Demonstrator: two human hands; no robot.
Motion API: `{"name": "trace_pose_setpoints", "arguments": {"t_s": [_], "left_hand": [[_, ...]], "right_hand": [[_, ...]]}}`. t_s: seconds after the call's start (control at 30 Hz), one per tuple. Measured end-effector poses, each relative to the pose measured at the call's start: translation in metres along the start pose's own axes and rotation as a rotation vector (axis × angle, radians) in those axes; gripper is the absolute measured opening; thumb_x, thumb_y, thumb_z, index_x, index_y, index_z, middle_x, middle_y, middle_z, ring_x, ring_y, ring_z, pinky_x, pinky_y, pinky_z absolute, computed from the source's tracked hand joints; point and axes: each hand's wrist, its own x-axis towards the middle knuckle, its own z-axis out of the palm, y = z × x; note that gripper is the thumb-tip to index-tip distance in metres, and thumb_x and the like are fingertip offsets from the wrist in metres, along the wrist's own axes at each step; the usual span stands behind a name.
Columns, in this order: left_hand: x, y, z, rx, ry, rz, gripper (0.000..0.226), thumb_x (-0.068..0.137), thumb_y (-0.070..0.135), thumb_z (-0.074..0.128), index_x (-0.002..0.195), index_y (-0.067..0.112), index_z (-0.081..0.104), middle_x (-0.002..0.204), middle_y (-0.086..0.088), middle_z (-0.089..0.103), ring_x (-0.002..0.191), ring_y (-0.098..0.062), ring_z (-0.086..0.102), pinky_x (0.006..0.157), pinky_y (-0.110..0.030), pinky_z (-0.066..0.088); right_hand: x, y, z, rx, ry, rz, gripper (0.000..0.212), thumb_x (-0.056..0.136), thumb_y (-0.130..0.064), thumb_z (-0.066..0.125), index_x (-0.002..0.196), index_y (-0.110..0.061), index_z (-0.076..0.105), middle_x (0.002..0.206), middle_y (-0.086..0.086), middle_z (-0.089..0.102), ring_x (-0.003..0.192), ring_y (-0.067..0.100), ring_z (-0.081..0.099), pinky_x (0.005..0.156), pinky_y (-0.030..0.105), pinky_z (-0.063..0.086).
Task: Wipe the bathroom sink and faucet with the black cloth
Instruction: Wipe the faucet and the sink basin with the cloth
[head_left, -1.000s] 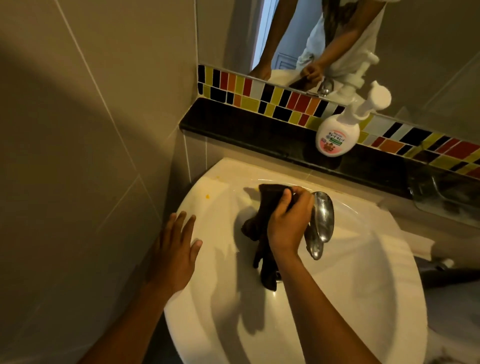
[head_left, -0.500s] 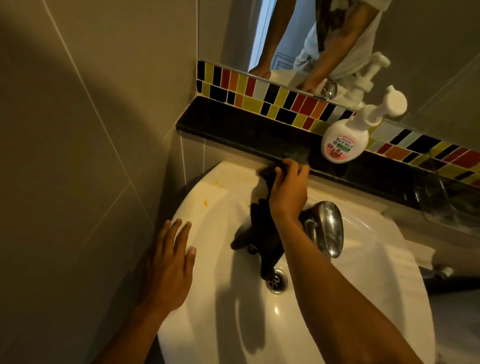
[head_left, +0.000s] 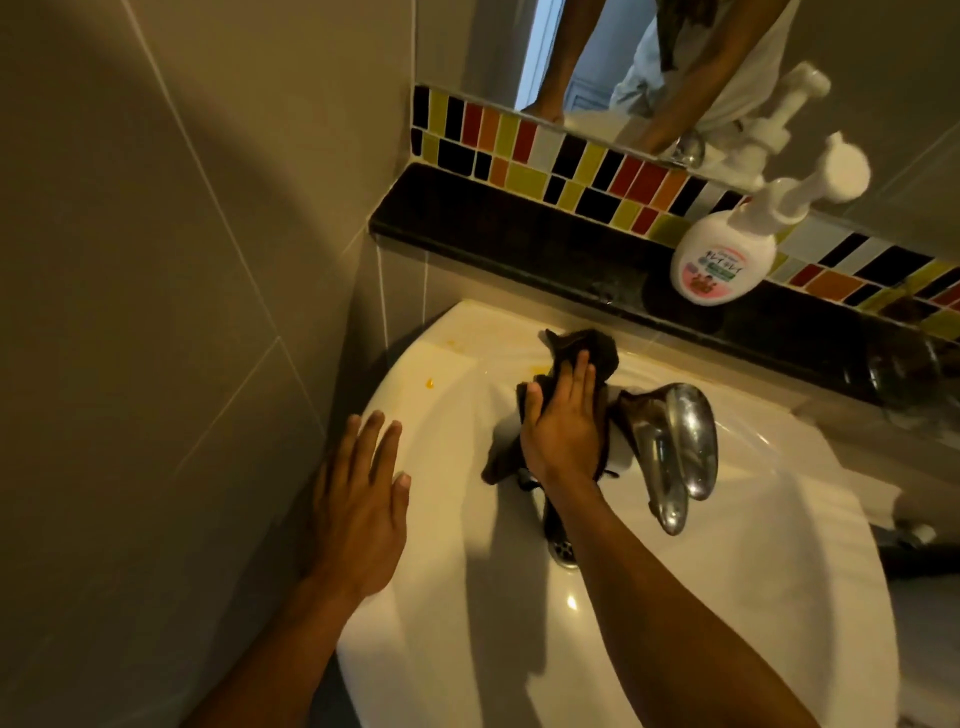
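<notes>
Cloth (head_left: 582, 358), black, lies pressed under the flattened right hand (head_left: 563, 426) on the sink (head_left: 779, 519) back rim left of the faucet (head_left: 675, 447); left hand (head_left: 358, 514), splayed, empty, braces; firm overlapping strokes should lift the yellow stains (head_left: 429, 383).

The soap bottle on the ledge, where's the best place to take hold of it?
Probably grip the soap bottle round its wide white body, coming from the front over the sink. It stands upright on the black ledge; the pump neck is narrower, the tiles close behind.
</notes>
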Motion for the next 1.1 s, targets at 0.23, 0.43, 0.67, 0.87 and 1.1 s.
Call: {"name": "trace_pose_setpoints", "arguments": {"t_s": [0.23,0.43,0.67,0.87,1.1], "left_hand": [[-0.001,0.001,0.0,-0.005,-0.007,-0.019,0.058,0.096,0.042,0.024,0.15,0.022,0.018,0.159,-0.003,0.017,0.146,-0.028,0.01,0.109,-0.049,0.028],[-0.002,0.006,-0.002,-0.026,-0.009,-0.052,0.061,0.094,0.036,0.041,0.149,0.024,0.019,0.158,-0.004,0.018,0.144,-0.031,0.017,0.103,-0.053,0.037],[-0.004,0.007,-0.007,-0.123,-0.002,-0.061,0.062,0.094,0.031,0.049,0.148,0.027,0.02,0.159,-0.002,0.017,0.144,-0.032,0.021,0.103,-0.055,0.036],[-0.003,0.008,-0.005,-0.104,-0.005,-0.097,0.063,0.094,0.032,0.048,0.149,0.029,0.017,0.159,-0.002,0.015,0.144,-0.031,0.02,0.104,-0.056,0.034],[-0.003,0.008,-0.005,-0.111,0.005,-0.084,0.063,0.094,0.031,0.049,0.148,0.03,0.018,0.159,0.0,0.015,0.144,-0.03,0.02,0.103,-0.055,0.037]], "right_hand": [[-0.02,0.019,-0.013,0.13,-0.106,-0.264,0.046,0.1,-0.029,0.038,0.146,-0.023,0.033,0.155,-0.001,0.03,0.144,0.016,0.023,0.12,0.043,0.017],[-0.007,-0.021,0.013,0.018,-0.035,0.008,0.06,0.101,-0.036,0.025,0.151,-0.01,0.004,0.161,0.009,0.004,0.148,0.021,-0.002,0.12,0.036,-0.004],[-0.02,0.021,-0.018,-0.092,-0.067,-0.321,0.027,0.1,-0.028,0.045,0.124,-0.023,0.056,0.127,-0.007,0.06,0.119,-0.005,0.051,0.112,0.036,0.036],[-0.005,-0.009,0.001,0.005,0.017,-0.035,0.06,0.098,-0.012,0.043,0.15,-0.006,0.014,0.159,0.015,0.01,0.147,0.029,0.005,0.12,0.044,0.006],[-0.011,0.0,0.016,-0.068,-0.078,-0.524,0.058,0.095,-0.02,0.047,0.147,-0.006,0.026,0.156,0.015,0.026,0.145,0.03,0.02,0.119,0.041,0.011]]}}
